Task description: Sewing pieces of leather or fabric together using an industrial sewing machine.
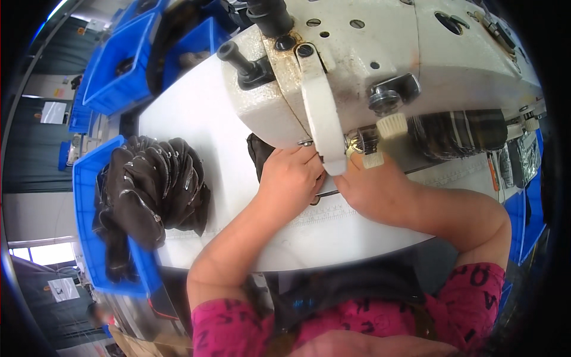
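Observation:
Both hands work close together under the head of a white industrial sewing machine (380, 53). My left hand (289, 181) is closed, its fingers bent over a piece of dark brown fabric (259, 152) that shows beyond the knuckles. Close beside it, my right hand (372, 185) reaches in from the right, and its fingertips are hidden behind the machine's white lever (324, 116). The needle area and most of the fabric between the hands cannot be seen. A heap of dark brown pieces with silver zippers (157, 184) lies to the left of my left arm.
The zipper heap overhangs a blue bin (89, 238) at the table's left edge. More blue bins (122, 77) stand at the far left. Dark striped fabric (461, 134) sits under the machine arm. Ruler marks (324, 215) run along the white table (238, 253); an orange-handled tool (493, 172) lies right.

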Motion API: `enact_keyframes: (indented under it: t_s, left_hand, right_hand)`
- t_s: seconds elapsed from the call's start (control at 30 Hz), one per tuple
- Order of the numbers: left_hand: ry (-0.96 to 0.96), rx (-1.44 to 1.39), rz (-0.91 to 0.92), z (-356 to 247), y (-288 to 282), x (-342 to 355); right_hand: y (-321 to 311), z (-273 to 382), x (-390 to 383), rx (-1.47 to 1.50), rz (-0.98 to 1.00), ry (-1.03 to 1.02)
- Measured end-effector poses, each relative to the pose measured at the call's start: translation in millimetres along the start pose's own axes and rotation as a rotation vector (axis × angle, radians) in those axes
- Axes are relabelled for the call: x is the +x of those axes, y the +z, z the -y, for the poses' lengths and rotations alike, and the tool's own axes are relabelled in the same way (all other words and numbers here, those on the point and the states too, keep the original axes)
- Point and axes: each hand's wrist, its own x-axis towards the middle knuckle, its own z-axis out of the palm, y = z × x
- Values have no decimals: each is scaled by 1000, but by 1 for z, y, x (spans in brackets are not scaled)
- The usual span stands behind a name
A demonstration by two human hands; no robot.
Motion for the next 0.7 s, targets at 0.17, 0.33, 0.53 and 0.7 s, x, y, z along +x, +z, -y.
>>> enact_keyframes:
  t_s: [0.17, 0.33, 0.53, 0.7]
  left_hand:
    - [6, 11, 1, 1, 1, 0]
    - [8, -5, -23, 3, 3, -5]
    - [-13, 14, 14, 1, 1, -5]
    - [-47, 26, 30, 1, 2, -3]
  right_hand:
    - [-1, -1, -1, -1, -37, 10]
    - [1, 0, 0, 70, -64, 16]
    - [2, -2, -1, 57, -52, -2]
    - [-1, -2, 1, 47, -31, 26]
